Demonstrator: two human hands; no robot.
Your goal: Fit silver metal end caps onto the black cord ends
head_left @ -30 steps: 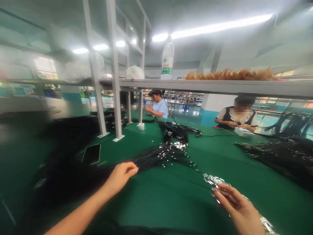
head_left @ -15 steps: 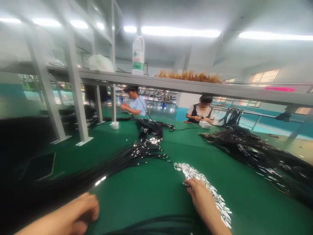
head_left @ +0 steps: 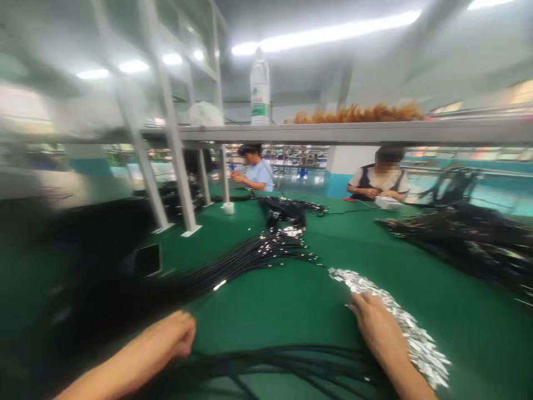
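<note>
Stretching wide, green table [head_left: 291,303] carries black cables [head_left: 250,256] under fluorescent lights [head_left: 325,36].

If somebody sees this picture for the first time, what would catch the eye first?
Probably the glittering heap of small metal pieces on the green table, with the right hand at its near edge. Next, the black cables with shiny tips fanning across the middle, beyond the left hand. A bottle stands on the shelf above.
</note>
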